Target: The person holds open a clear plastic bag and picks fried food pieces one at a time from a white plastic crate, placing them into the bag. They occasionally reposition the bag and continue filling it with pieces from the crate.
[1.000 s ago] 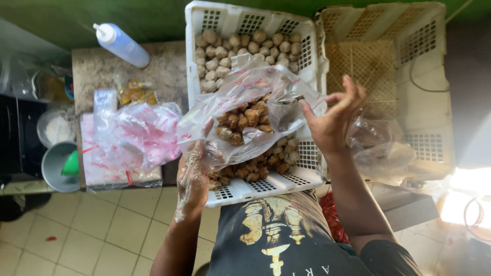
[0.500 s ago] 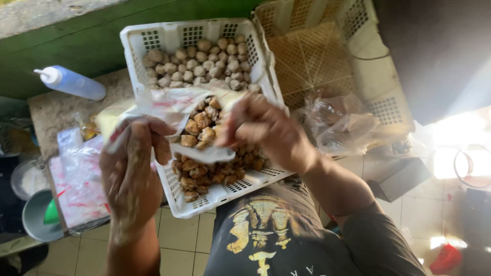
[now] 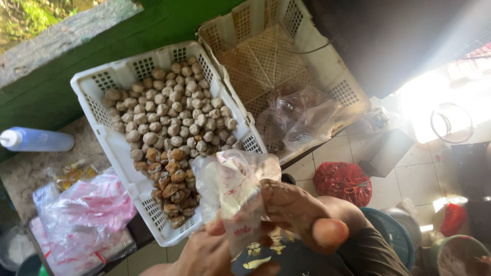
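Observation:
Both my hands hold a clear plastic bag (image 3: 232, 191) with red print, close to my body at the bottom of the view. My left hand (image 3: 207, 253) grips its lower part and my right hand (image 3: 302, 217) pinches its right side. The bag's contents are hard to make out. Just beyond it stands a white plastic basket (image 3: 115, 148) filled with pale round balls (image 3: 169, 115) at the far end and browner ones (image 3: 171, 186) at the near end.
A cream basket (image 3: 279, 56) with crumpled clear bags (image 3: 299, 120) sits to the right. A blue squeeze bottle (image 3: 38, 139) and a heap of printed plastic bags (image 3: 84, 214) lie on the stone counter at left. A red bag (image 3: 342, 183) and buckets stand on the tiled floor.
The filled bag over the basket has been drawn down toward my body and bunched between both hands. The view has swung right, showing more floor.

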{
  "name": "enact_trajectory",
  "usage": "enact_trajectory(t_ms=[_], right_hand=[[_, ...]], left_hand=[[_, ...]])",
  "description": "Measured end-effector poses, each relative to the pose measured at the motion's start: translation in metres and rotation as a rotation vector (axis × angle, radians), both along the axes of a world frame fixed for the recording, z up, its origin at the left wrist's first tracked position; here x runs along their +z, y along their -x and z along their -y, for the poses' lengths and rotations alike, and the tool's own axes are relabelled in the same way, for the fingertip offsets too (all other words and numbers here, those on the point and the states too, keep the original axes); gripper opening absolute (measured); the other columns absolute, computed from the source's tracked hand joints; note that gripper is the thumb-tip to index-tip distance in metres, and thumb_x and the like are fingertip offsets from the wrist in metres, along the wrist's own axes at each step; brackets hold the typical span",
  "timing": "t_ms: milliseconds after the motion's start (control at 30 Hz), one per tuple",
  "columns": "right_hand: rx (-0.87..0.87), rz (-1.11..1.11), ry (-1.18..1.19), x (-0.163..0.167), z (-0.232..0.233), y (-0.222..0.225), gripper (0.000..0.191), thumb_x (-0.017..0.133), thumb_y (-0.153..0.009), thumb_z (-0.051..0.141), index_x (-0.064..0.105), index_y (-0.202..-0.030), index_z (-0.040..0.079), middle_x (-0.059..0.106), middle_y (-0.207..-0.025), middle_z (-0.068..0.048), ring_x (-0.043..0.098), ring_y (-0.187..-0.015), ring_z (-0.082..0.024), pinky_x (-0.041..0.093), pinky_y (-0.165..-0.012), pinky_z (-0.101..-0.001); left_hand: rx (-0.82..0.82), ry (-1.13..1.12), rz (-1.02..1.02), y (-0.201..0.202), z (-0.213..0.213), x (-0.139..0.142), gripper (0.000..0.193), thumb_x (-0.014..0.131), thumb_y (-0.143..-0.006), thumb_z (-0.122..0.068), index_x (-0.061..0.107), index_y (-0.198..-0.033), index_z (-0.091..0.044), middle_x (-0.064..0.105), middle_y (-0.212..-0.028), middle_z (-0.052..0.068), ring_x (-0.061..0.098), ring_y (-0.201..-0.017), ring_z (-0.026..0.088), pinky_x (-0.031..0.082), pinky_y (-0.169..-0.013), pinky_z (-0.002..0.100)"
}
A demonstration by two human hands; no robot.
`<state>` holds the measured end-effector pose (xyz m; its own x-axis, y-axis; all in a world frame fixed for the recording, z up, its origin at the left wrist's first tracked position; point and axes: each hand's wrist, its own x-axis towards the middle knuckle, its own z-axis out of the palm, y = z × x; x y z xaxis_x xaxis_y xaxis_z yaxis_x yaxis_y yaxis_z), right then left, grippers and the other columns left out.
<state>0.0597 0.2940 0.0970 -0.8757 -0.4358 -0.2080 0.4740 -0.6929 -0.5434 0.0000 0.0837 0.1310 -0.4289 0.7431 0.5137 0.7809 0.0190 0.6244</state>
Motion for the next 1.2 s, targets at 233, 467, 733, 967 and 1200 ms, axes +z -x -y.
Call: enact_trajectory(t_ms=[233,467,733,967,1200], right_hand=[[-0.214,-1.139,-0.512,0.038,0.007,0.025,0.085,0.050,-0.110,0.059,0.025,-0.164,-0.001,0.047,-0.153,-0.021,0.055,-0.130,-0.033,0.047,-0.111,-0.0431],[-0.024,-1.152,-1.025,0.034,-0.026,0.047,0.043,0.064,-0.105,0.041,0.069,-0.126,0.004,0.077,-0.113,-0.010,0.075,-0.100,-0.022,0.059,-0.095,-0.0343],[0.069,-0.477,-2.108,-0.117,-0.137,0.065,0.063,0.071,-0.081,0.056,0.071,-0.111,0.000,0.071,-0.114,-0.017,0.065,-0.110,-0.036,0.051,-0.091,-0.0528],[0.096,-0.206,-1.944,-0.174,-0.148,0.073,0.036,0.056,-0.105,0.040,0.073,-0.104,0.009,0.073,-0.097,-0.012,0.070,-0.093,-0.030,0.054,-0.085,-0.0474],[0.310,0.002,-1.782,-0.186,-0.101,0.153,0.042,0.058,-0.104,0.044,0.071,-0.101,0.004,0.073,-0.093,-0.017,0.071,-0.086,-0.032,0.055,-0.082,-0.0462]], left_hand=[[0.133,-0.127,0.404,0.003,0.008,-0.062,0.035,0.066,-0.101,-0.031,0.063,-0.119,-0.001,0.067,-0.103,0.014,0.064,-0.093,0.028,0.049,-0.083,0.039],[0.146,0.108,1.368,0.000,0.037,-0.064,0.030,0.053,-0.104,-0.020,0.069,-0.106,0.005,0.059,-0.073,0.011,0.050,-0.059,0.017,0.039,-0.051,0.029],[-0.133,-0.519,1.174,0.026,0.072,-0.054,0.054,0.076,-0.087,-0.051,0.061,-0.088,0.001,0.055,-0.074,0.007,0.049,-0.074,0.018,0.038,-0.073,0.031],[0.186,-0.637,1.225,0.007,0.093,-0.066,0.062,0.082,-0.084,-0.042,0.060,-0.112,0.008,0.047,-0.077,0.001,0.041,-0.078,0.015,0.032,-0.071,0.032],[0.259,-0.152,1.315,0.007,0.047,-0.022,0.067,0.083,-0.075,-0.046,0.061,-0.115,0.002,0.050,-0.090,0.003,0.042,-0.078,0.014,0.033,-0.074,0.028]])
